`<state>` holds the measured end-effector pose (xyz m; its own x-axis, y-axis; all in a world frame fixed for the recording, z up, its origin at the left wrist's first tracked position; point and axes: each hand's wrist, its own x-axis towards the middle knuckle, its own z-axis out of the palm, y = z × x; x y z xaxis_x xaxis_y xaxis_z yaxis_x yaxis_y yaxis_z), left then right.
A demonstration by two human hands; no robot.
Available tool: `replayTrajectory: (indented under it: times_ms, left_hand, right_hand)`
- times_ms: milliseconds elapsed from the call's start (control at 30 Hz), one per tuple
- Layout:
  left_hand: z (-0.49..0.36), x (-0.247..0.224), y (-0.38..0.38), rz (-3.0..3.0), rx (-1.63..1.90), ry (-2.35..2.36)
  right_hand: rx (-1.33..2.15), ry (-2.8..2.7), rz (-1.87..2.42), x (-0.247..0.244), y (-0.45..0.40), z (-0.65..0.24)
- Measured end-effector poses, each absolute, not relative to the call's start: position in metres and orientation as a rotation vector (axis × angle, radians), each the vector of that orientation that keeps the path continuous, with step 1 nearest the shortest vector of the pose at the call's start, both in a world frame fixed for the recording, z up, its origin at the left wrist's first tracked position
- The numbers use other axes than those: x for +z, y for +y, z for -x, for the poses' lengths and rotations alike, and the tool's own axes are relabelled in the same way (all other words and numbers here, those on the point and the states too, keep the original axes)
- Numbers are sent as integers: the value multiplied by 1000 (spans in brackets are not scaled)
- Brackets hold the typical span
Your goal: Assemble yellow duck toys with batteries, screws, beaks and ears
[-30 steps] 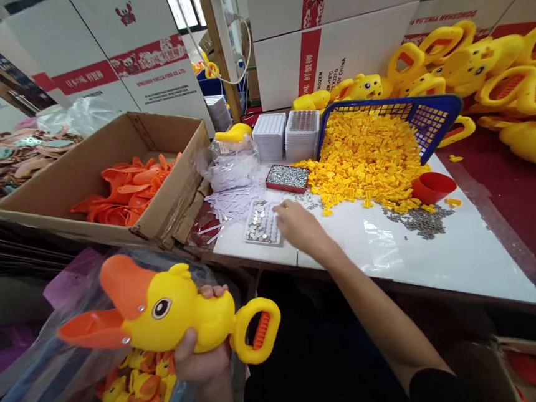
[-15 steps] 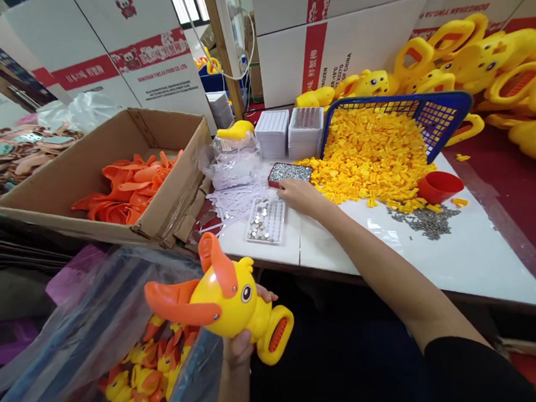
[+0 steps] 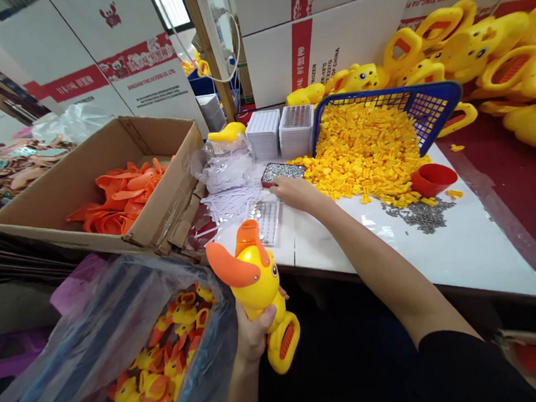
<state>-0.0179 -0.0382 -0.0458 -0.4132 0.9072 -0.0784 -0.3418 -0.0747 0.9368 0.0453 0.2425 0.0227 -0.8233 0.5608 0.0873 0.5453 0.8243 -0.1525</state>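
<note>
My left hand (image 3: 256, 333) is wrapped round the neck of a yellow duck toy (image 3: 261, 292) with an orange two-part beak, tilted, in front of the table edge. Its ring handle with an orange ribbed insert hangs to the lower right. My right hand (image 3: 293, 192) is at the front edge of a small dark red tray (image 3: 263, 183) full of tiny shiny metal pieces (image 3: 284, 171). Its fingers are bent together, and whatever lies between the tips is hidden. Just left of it, a clear plastic tray (image 3: 272, 222) with flat round pieces is partly covered by the beak.
Yellow plastic pieces (image 3: 362, 149) spill from a blue basket (image 3: 443, 110) beside a red cup (image 3: 435, 178). Orange beak parts (image 3: 122, 198) lie in a cardboard box (image 3: 164, 197). Below is a plastic-lined container (image 3: 206, 350) of duck toys. Yellow toy bodies (image 3: 484, 50) pile up back right.
My left hand has moved the duck toy to the right and turned it more upright, its beak now before the clear tray. My right hand stays at the metal-piece tray. The view has shifted slightly.
</note>
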Motion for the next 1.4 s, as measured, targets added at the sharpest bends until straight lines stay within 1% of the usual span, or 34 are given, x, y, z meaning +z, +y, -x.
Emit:
replayTrajectory:
  times_ms: [133, 167, 200, 233, 300, 367, 433, 533, 667, 733, 800, 900, 1033, 1133, 1267, 1400]
  left_hand:
    - [2, -34, -33, -586, 1742, 1506]
    - [-1, -32, -31, -587, 1757, 1575]
    - [-5, -30, -28, -614, 1768, 1639]
    - [-7, -30, -24, -666, 1777, 1700]
    - [-11, -31, -16, -840, 1768, 1830]
    - [-15, -32, -7, -1073, 1696, 1956]
    - [-21, -33, 2, -1293, 1558, 2076]
    - [-32, -30, 13, -1548, 1265, 2262]
    - [-50, -17, 23, -1675, 812, 2443]
    - [-55, -9, 23, -1690, 677, 2439]
    - [-57, -4, 20, -1726, 625, 2353]
    - [-52, -1, 16, -1731, 641, 2177]
    - [-44, -2, 17, -1665, 659, 2036]
    - [-44, 0, 21, -1628, 596, 2029]
    - [-50, 8, 24, -1586, 423, 2075]
    - [-54, 14, 25, -1585, 339, 2081]
  right_hand:
    - [187, -2541, 1027, 39, 244, -68]
    - [245, -2404, 1027, 44, 242, -79]
    - [366, -2241, 979, 50, 239, -91]
    - [561, -2031, 868, 55, 233, -104]
    - [1048, -1559, 521, 60, 213, -130]
    - [1358, -1264, 283, 57, 185, -152]
    - [1529, -1120, 262, 48, 156, -167]
    - [1612, -1019, 343, 26, 120, -175]
    - [1624, -1076, 544, 3, 100, -168]
    - [1580, -1158, 667, -3, 99, -163]
    - [1460, -1213, 759, -6, 101, -160]
    - [1289, -1229, 833, -7, 104, -160]
    - [1200, -1258, 864, -8, 103, -164]
    - [1031, -1420, 879, -8, 98, -166]
    - [739, -1650, 875, -7, 93, -164]
    - [638, -1702, 886, -5, 91, -163]
